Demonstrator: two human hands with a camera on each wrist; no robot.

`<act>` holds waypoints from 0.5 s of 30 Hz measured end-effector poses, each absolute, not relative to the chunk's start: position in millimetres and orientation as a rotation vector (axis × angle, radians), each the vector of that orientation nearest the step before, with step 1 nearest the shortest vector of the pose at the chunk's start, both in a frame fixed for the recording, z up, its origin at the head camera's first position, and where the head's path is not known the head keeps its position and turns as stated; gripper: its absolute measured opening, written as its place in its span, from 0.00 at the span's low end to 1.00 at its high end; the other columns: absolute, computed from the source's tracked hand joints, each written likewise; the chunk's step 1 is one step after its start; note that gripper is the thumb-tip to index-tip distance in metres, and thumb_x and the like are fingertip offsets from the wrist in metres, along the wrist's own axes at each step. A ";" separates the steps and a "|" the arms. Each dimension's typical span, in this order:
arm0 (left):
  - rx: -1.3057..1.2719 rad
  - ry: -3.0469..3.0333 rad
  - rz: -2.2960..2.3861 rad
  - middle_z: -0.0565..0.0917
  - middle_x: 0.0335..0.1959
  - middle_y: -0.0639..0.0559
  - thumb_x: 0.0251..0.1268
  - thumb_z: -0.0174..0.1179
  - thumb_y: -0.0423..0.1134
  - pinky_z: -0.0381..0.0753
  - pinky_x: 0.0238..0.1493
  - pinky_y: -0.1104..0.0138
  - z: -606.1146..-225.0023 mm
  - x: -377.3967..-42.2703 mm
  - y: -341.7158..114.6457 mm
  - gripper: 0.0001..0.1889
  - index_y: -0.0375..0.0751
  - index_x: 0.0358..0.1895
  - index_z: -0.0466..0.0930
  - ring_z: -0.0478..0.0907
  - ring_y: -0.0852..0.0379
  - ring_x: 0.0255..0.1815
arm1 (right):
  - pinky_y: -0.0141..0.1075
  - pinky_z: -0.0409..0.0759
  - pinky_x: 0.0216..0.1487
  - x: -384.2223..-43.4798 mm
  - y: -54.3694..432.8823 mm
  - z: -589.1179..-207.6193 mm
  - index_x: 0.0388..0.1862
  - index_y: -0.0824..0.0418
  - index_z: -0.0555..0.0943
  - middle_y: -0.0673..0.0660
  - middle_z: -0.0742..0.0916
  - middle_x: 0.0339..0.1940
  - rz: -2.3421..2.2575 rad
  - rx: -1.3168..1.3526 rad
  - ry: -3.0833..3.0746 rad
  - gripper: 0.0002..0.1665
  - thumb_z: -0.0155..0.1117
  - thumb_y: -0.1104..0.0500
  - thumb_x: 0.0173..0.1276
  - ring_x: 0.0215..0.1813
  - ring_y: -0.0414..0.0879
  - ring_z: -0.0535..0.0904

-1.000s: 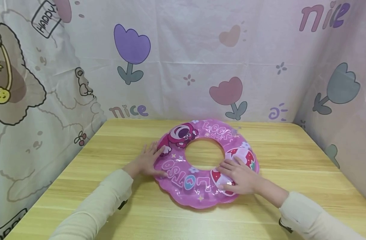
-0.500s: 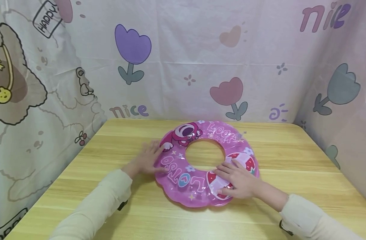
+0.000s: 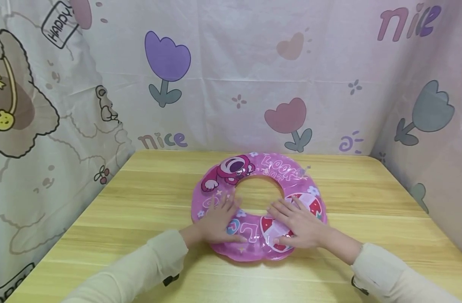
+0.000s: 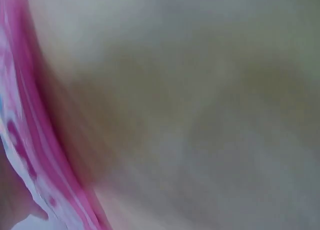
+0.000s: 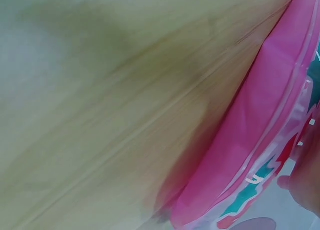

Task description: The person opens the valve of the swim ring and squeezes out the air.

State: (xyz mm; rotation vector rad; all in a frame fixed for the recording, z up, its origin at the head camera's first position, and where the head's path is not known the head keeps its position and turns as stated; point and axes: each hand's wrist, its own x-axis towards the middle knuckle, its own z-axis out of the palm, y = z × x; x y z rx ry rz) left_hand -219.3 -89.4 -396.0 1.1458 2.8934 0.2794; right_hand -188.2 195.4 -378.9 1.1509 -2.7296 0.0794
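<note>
A pink inflatable swim ring (image 3: 249, 251) with a printed bear, strawberries and lettering lies flat on the wooden table (image 3: 367, 202). Across its near left part my left hand (image 3: 220, 221) lies with fingers spread, covering some of the letters. My right hand (image 3: 300, 225) rests on the near right part, over the strawberry print, its fingers extended toward the hole. In the left wrist view the ring's edge (image 4: 37, 120) runs down the left side. The right wrist view has the ring's pink side (image 5: 240, 125) along the right, beside part of the hand (image 5: 307, 177).
A pale printed cloth (image 3: 223, 54) with tulips and hearts hangs behind the table, and similar cloth covers both sides. The table's back edge lies just beyond the ring. A small clear valve (image 3: 305, 170) sticks up at the ring's far right.
The swim ring first turned slightly clockwise. My left hand then moved from its left edge right and nearer, onto the near left part. My right hand stayed on the ring.
</note>
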 end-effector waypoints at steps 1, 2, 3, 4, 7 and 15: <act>1.146 2.891 0.287 0.33 0.75 0.36 0.47 0.39 0.81 0.36 0.66 0.33 -396.7 -216.9 -86.7 0.60 0.39 0.74 0.37 0.35 0.32 0.74 | 0.62 0.53 0.68 -189.2 196.3 -379.7 0.69 0.58 0.64 0.62 0.68 0.70 0.077 1.149 -2.728 0.45 0.53 0.32 0.61 0.71 0.62 0.60; 1.144 2.895 0.277 0.33 0.75 0.36 0.47 0.40 0.81 0.37 0.66 0.33 -397.7 -215.0 -84.5 0.60 0.40 0.74 0.37 0.35 0.32 0.74 | 0.62 0.53 0.68 -190.0 197.1 -380.4 0.69 0.58 0.65 0.62 0.68 0.70 0.070 1.148 -2.722 0.45 0.52 0.31 0.61 0.71 0.62 0.60; 1.137 2.898 0.271 0.33 0.75 0.36 0.47 0.40 0.81 0.36 0.66 0.33 -399.3 -213.6 -82.8 0.60 0.41 0.74 0.37 0.35 0.31 0.74 | 0.63 0.53 0.68 -190.9 198.1 -381.0 0.68 0.58 0.65 0.62 0.68 0.70 0.066 1.149 -2.715 0.45 0.52 0.31 0.60 0.71 0.62 0.60; 1.132 2.906 0.256 0.34 0.75 0.36 0.46 0.40 0.82 0.36 0.66 0.32 -400.3 -212.6 -81.2 0.60 0.41 0.74 0.37 0.35 0.31 0.74 | 0.63 0.53 0.68 -191.6 199.2 -381.6 0.69 0.58 0.65 0.62 0.68 0.70 0.064 1.145 -2.717 0.46 0.52 0.31 0.60 0.71 0.63 0.60; 1.096 2.917 0.245 0.34 0.75 0.36 0.45 0.41 0.82 0.35 0.65 0.32 -404.1 -210.8 -78.1 0.60 0.44 0.74 0.36 0.33 0.30 0.73 | 0.63 0.51 0.68 -193.9 201.5 -384.2 0.69 0.58 0.63 0.62 0.67 0.70 0.074 1.133 -2.736 0.47 0.53 0.31 0.59 0.71 0.64 0.59; 1.012 2.900 0.192 0.32 0.75 0.39 0.45 0.45 0.80 0.34 0.64 0.31 -409.9 -208.8 -72.3 0.59 0.47 0.75 0.34 0.30 0.31 0.73 | 0.67 0.43 0.68 -194.1 203.2 -393.5 0.73 0.57 0.56 0.63 0.60 0.74 0.175 1.086 -2.863 0.50 0.53 0.31 0.60 0.73 0.66 0.52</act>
